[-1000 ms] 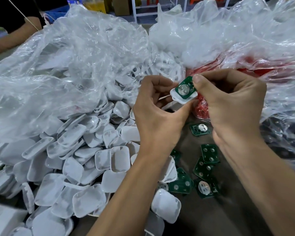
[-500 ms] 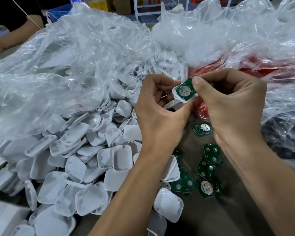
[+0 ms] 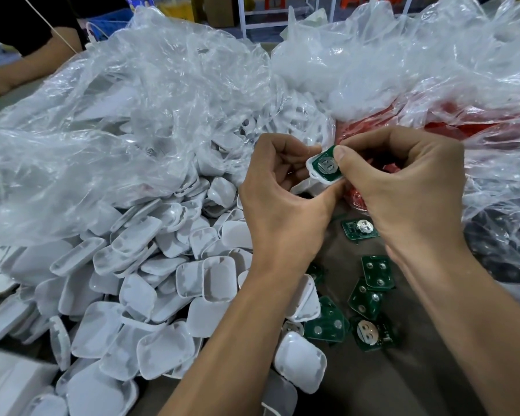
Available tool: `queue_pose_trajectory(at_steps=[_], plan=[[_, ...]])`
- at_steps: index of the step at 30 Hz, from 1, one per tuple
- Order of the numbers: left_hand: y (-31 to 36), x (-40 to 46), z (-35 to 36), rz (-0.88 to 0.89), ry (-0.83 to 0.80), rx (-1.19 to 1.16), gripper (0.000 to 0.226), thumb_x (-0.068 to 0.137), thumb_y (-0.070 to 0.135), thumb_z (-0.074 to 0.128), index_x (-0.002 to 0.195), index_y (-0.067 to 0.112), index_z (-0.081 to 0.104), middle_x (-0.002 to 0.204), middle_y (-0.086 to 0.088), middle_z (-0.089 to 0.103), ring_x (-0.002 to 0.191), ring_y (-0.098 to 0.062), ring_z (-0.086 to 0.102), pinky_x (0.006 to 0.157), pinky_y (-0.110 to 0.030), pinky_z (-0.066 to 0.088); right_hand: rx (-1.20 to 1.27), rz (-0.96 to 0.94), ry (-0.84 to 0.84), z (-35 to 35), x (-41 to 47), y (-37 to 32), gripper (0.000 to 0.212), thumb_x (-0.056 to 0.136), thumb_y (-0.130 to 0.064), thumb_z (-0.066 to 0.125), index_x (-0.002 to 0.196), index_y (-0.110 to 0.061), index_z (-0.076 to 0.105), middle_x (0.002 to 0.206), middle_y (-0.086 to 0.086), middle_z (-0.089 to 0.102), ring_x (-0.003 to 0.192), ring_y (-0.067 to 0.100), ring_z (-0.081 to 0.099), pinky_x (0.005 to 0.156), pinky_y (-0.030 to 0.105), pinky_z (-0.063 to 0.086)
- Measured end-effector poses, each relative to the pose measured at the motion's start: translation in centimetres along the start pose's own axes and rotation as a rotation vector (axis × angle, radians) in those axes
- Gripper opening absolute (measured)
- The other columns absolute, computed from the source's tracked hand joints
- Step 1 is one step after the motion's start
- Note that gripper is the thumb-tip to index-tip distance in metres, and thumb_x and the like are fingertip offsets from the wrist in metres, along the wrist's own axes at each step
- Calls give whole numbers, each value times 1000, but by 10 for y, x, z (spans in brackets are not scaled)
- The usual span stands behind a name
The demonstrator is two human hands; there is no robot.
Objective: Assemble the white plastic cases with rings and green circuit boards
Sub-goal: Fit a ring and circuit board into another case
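Two hands on one white case [image 3: 318, 178]: left hand [image 3: 278, 202] grips it, right hand [image 3: 403, 187] pinches green board [image 3: 324, 168] inside, face toward me.

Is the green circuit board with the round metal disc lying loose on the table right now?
No, the green circuit board sits in a white plastic case held by both hands.

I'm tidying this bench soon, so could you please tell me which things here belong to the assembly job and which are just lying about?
In use:
- white case with green board, held by left hand and right hand
- pile of white cases
- loose green boards

Lying about:
- clear plastic bags
- red bag
- blue crate
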State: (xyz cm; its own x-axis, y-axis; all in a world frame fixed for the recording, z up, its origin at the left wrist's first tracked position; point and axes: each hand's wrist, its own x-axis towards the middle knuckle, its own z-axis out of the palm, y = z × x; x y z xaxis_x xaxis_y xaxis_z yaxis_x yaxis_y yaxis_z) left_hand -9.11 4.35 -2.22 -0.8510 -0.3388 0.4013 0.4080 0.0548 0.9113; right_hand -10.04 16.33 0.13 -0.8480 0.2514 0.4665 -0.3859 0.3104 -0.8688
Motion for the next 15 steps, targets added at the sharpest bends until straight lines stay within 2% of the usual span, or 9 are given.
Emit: queue_pose_trajectory(at_steps=[4, 7, 9, 12, 15], plan=[[1, 0, 0, 5, -8, 4, 49, 66, 2, 93, 94, 18, 57, 91, 9, 72, 83, -5, 70, 73, -17, 52, -4, 19, 0, -1, 0, 0, 6, 82, -26, 86, 82, -26, 80, 72, -10, 76, 59, 11, 70, 54, 23, 53], [2, 0, 0, 10, -6, -6, 47, 68, 4, 93, 94, 19, 57, 91, 7, 74, 86, -9, 73, 75, -22, 57, -39, 53, 6, -3, 2, 1, 13, 77, -29, 90, 83, -24, 79, 75, -7, 76, 63, 13, 71, 57, 30, 58], [3, 0, 0, 16, -13, -6, 47, 68, 4, 93, 94, 19, 57, 91, 6, 74, 86, -10, 74, 76, -23, 57, 1, 98, -15, -4, 2, 1, 15, 76, -25, 91, 82, -22, 78, 76, -2, 76, 65, 17, 73, 57, 33, 59], [3, 0, -1, 0, -33, -30, 50, 66, 1, 93, 94, 20, 57, 91, 5, 74, 87, -13, 74, 78, -29, 60, 210, 282, -77, -7, 6, 0, 13, 79, -9, 89, 85, -11, 77, 76, 6, 75, 55, 14, 70, 44, 24, 53], [2, 0, -1, -6, -77, -62, 55, 62, -5, 93, 95, 18, 55, 95, 2, 75, 91, -15, 75, 82, -35, 62, 386, 516, -225, -14, 15, 1, 8, 82, -3, 81, 88, -3, 75, 71, 11, 70, 46, 10, 53, 37, 15, 37]])
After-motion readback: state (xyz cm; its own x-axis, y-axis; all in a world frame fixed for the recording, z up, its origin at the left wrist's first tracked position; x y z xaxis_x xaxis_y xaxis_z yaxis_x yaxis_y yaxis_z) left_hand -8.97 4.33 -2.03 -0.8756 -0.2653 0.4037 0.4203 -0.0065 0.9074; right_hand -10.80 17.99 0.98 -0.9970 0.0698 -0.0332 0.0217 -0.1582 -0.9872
